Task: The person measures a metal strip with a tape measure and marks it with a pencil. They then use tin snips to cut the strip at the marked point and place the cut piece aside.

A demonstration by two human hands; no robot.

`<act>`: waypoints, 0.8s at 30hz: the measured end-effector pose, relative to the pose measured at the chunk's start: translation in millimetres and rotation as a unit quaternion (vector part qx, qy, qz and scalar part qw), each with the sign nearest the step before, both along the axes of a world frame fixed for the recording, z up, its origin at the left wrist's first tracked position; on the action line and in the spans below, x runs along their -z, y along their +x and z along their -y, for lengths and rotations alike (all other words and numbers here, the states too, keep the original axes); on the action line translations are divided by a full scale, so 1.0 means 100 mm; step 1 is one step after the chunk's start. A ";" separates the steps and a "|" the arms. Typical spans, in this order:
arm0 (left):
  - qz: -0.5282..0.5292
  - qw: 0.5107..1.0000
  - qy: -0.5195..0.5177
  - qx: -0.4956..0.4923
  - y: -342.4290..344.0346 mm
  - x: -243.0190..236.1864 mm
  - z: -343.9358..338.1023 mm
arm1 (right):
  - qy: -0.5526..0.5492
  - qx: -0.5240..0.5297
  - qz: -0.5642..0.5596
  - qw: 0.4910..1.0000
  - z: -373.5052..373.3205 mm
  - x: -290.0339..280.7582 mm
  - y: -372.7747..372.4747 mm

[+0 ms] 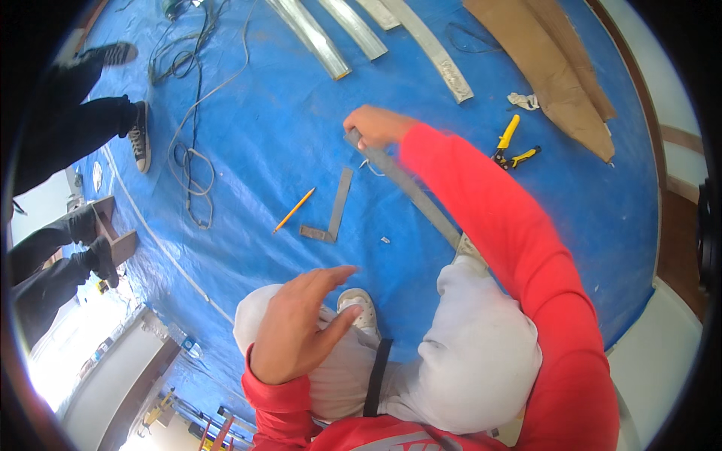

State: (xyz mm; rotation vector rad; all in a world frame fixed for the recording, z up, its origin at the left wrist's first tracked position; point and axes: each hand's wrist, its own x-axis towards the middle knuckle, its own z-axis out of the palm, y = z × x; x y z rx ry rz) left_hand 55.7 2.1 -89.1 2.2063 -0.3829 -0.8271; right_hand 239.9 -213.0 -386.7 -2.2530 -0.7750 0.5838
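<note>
My right hand [376,126] reaches out ahead, its fingers closed around the far end of a long, flat grey strip [414,188]. The strip slants back toward my right foot, its near end beside my right knee. Above my left knee, my left hand [301,325] is in the air with thumb and fingers apart, holding nothing. Between the hands, on the blue tarp [248,150], lie an L-shaped square [340,207] and a yellow pencil [294,210]. A thin pale loop [371,167] shows just left of the strip.
Yellow-handled snips [514,144] lie to the right, near brown cardboard [560,71] and a crumpled white scrap [523,101]. Metal channels [312,37] lie at the far side. Cables [192,177] trail across the left. Other people's legs [75,135] and a small wooden step [116,237] are farther left.
</note>
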 end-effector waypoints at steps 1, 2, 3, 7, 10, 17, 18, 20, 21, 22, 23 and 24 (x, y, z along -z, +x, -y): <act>0.005 1.000 0.015 0.005 0.02 0.01 -0.04 | 0.029 0.018 0.014 0.999 0.12 -0.08 -0.18; -0.003 1.000 0.026 0.007 0.05 0.04 -0.07 | 0.049 0.039 0.026 0.998 0.26 -0.22 -0.44; 0.003 1.000 0.011 0.005 0.06 0.07 -0.10 | 0.033 0.023 0.063 0.997 0.43 -0.40 -0.74; -0.002 0.999 -0.038 0.025 0.10 0.10 -0.17 | -0.039 -0.007 0.214 0.976 1.04 -1.11 -2.23; -0.012 0.997 -0.036 0.069 0.12 0.06 -0.12 | -0.024 -0.022 0.129 0.991 1.27 -1.18 -2.71; -0.003 0.998 -0.032 0.062 0.12 0.07 -0.06 | -0.050 -0.017 0.235 0.971 0.78 -0.95 -1.34; 0.008 0.997 -0.034 0.064 0.10 0.07 -0.04 | -0.055 -0.030 0.212 0.975 0.56 -0.85 -0.99; -0.003 0.998 -0.033 0.056 0.07 0.07 0.01 | -0.133 -0.039 0.129 0.982 0.19 -0.57 -0.34; -0.009 0.999 -0.028 0.043 0.06 0.06 0.01 | -0.166 -0.032 0.064 0.983 0.02 -0.40 -0.10; -0.003 0.999 -0.018 0.044 0.05 0.05 0.02 | -0.215 -0.030 -0.007 0.976 -0.11 -0.22 0.05; -0.005 0.999 -0.007 0.041 0.03 0.05 0.03 | -0.189 -0.008 -0.014 0.982 -0.14 -0.05 0.09; -0.015 0.999 0.004 0.032 0.00 0.03 0.02 | -0.164 0.009 -0.022 0.986 -0.12 0.09 0.09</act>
